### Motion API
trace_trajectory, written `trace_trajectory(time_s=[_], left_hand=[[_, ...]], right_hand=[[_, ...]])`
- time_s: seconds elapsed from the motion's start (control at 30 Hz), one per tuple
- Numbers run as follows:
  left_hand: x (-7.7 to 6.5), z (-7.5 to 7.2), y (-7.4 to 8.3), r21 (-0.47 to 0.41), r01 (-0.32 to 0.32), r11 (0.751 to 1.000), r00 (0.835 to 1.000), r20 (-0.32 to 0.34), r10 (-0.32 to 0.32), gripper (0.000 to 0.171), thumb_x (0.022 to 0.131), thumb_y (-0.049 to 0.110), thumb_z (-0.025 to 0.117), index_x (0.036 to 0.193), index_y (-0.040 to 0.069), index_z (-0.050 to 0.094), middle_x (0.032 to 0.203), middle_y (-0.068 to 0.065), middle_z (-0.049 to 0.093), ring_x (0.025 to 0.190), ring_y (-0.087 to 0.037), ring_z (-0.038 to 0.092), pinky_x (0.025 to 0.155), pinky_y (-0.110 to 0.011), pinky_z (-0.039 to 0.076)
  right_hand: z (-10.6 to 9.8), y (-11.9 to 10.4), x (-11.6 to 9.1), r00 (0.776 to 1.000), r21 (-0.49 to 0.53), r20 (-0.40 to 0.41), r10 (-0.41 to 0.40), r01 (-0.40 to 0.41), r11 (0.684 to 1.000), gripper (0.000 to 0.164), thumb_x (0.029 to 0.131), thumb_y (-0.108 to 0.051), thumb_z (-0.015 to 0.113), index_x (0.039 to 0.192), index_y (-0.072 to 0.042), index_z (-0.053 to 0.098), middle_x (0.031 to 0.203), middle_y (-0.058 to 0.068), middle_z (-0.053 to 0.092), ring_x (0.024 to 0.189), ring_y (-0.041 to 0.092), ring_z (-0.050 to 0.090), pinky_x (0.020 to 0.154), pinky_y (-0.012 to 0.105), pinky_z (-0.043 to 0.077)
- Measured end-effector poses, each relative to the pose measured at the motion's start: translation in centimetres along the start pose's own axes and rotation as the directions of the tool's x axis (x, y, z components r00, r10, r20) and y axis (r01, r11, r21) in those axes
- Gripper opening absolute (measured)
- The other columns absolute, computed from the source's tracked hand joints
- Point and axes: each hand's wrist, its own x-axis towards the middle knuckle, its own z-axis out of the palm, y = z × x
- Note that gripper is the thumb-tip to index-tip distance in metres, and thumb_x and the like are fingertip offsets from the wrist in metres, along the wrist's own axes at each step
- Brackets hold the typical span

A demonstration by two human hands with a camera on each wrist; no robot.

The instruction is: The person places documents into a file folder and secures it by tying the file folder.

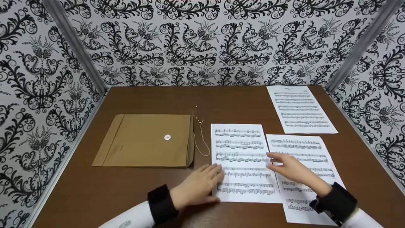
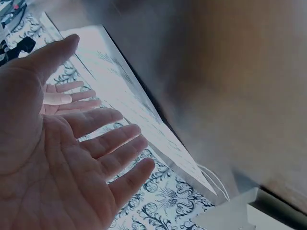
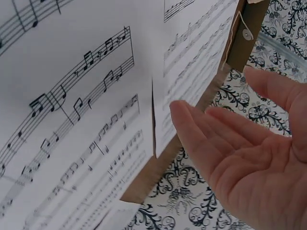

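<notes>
A sheet of printed music (image 1: 240, 164) lies on the table in front of me. At its left edge is my left hand (image 1: 199, 185), fingers extended and the thumb apart; the left wrist view shows its bare palm (image 2: 57, 163). My right hand (image 1: 292, 167) is over the sheet's right edge and a second music sheet (image 1: 300, 155), its fingers loosely bent. Nothing sits between thumb and fingers of the right hand (image 3: 249, 163) in the right wrist view. The two sheets lie side by side, the second nearer me and partly hidden by the right hand and wrist.
A brown card envelope (image 1: 142, 142) with a white button (image 1: 167, 137) lies on the left of the table. Its loose string (image 1: 199, 150) curls beside it. A third music sheet (image 1: 300, 109) lies at the far right. Patterned walls (image 1: 202, 41) surround the brown table (image 1: 158, 98).
</notes>
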Motion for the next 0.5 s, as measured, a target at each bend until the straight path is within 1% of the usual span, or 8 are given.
trace_trajectory(time_s=[0.17,0.27,0.33,0.5], left_hand=[[0.6,0.3,-0.9,-0.030,0.065,0.997,0.993,0.103,-0.062,0.095,0.088,0.069,0.065,0.154,0.005,0.042,0.162,-0.013,0.044,0.150,-0.025,0.045,0.124,-0.040,0.038],[0.5,0.5,-1.2,-0.059,0.089,0.994,0.987,0.138,-0.080,0.099,0.087,0.071,0.065,0.155,0.004,0.041,0.164,-0.013,0.041,0.152,-0.025,0.042,0.125,-0.039,0.036],[0.4,0.6,-1.3,-0.074,0.092,0.993,0.986,0.144,-0.081,0.100,0.086,0.072,0.064,0.155,0.003,0.042,0.163,-0.014,0.041,0.152,-0.025,0.042,0.125,-0.039,0.036],[0.1,0.6,-1.5,-0.095,0.084,0.992,0.988,0.135,-0.070,0.100,0.086,0.071,0.066,0.153,0.000,0.043,0.162,-0.016,0.043,0.151,-0.026,0.045,0.123,-0.039,0.038]], right_hand=[[0.0,0.5,1.5,1.000,0.022,-0.006,0.030,-0.030,0.999,0.058,0.100,-0.018,0.064,0.142,0.017,0.046,0.145,0.038,0.051,0.131,0.054,0.055,0.105,0.060,0.050],[0.0,0.7,2.1,0.998,0.023,-0.001,0.059,-0.059,0.998,0.058,0.100,-0.017,0.064,0.144,0.016,0.045,0.146,0.038,0.050,0.134,0.053,0.053,0.109,0.061,0.046],[0.0,0.7,2.3,0.997,0.020,0.008,0.078,-0.079,0.997,0.060,0.100,-0.018,0.064,0.145,0.015,0.044,0.147,0.038,0.049,0.135,0.053,0.051,0.110,0.062,0.045],[0.0,0.9,2.8,0.995,-0.001,0.012,0.102,-0.102,0.995,0.063,0.100,-0.022,0.065,0.146,0.016,0.042,0.146,0.039,0.049,0.136,0.054,0.050,0.111,0.063,0.043]])
